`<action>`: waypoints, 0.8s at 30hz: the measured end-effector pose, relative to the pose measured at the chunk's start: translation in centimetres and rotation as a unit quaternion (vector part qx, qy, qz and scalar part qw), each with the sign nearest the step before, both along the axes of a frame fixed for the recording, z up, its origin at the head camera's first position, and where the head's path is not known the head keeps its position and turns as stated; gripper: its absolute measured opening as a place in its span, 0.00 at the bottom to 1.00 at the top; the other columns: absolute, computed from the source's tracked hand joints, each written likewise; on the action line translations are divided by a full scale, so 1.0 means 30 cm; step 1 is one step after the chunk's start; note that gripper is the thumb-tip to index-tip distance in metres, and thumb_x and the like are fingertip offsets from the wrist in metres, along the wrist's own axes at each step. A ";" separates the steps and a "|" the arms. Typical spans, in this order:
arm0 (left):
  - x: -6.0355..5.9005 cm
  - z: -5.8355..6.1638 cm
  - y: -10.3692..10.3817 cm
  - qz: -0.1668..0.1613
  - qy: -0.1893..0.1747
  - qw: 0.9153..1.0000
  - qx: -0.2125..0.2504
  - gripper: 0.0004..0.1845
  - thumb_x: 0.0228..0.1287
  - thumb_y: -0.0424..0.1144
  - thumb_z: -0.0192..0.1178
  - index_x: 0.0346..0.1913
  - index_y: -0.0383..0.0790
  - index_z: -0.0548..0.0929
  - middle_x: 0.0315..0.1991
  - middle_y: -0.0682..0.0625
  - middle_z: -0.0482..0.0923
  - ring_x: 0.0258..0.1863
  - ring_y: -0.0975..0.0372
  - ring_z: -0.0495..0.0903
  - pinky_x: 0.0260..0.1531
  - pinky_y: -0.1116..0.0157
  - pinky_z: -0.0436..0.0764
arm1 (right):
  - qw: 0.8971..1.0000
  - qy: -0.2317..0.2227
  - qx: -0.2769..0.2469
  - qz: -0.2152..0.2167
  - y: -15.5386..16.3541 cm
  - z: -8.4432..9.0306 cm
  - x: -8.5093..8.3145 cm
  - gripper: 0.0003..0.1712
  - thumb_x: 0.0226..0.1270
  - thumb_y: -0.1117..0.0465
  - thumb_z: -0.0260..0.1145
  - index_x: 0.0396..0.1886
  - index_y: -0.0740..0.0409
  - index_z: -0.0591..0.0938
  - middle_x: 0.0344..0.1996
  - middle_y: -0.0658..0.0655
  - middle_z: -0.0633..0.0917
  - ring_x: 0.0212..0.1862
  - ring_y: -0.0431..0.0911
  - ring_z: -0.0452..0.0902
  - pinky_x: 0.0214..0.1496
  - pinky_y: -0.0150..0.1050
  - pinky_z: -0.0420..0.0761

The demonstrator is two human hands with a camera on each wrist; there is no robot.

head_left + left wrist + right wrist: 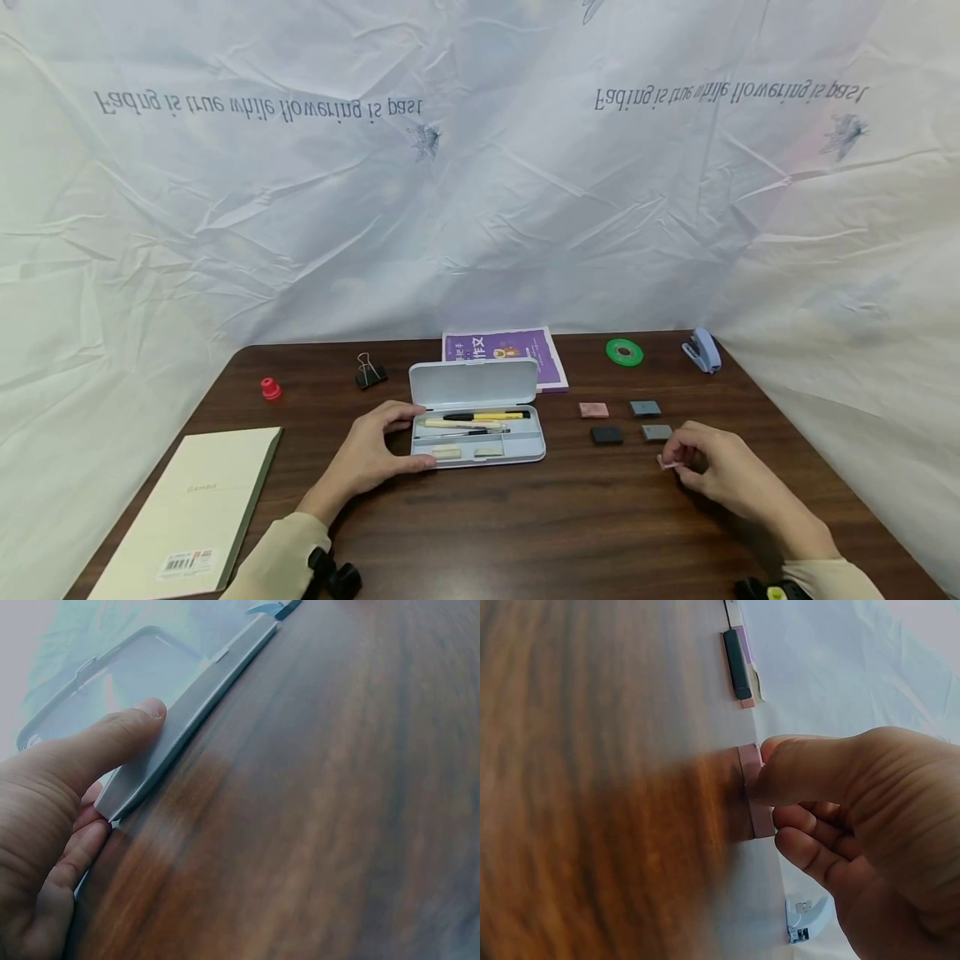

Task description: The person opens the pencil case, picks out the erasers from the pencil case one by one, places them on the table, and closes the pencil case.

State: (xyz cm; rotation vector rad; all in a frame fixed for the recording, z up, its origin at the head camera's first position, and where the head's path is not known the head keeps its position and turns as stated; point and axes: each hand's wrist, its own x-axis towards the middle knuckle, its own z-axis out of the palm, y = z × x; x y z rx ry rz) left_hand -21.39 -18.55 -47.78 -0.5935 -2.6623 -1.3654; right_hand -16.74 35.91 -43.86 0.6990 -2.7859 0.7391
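A white pencil case lies with its lid raised. Pens fill its rear compartment, with pale eraser-like blocks in front. My left hand holds the case's left end, the thumb at its front edge and the fingers behind; the left wrist view shows the thumb over the rim. To the right, my right hand pinches a small pink eraser close over the table. Just beyond it lie a grey block, a black block, a blue-grey block and a pink block.
Behind the case lies a purple-covered book. A green tape roll and a blue stapler stand back right. A black binder clip, a red cap-like piece and a cream notebook are at left.
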 end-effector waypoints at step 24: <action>-0.002 -0.004 -0.001 -0.002 0.005 1.000 0.002 0.41 0.52 0.58 0.90 0.68 0.47 0.88 0.64 0.55 0.85 0.64 0.56 0.86 0.68 0.52 0.87 | 0.992 0.106 -0.056 0.030 -0.186 0.165 -0.090 0.30 0.62 0.68 0.87 0.60 0.42 0.88 0.53 0.48 0.89 0.49 0.35 0.86 0.49 0.25 0.87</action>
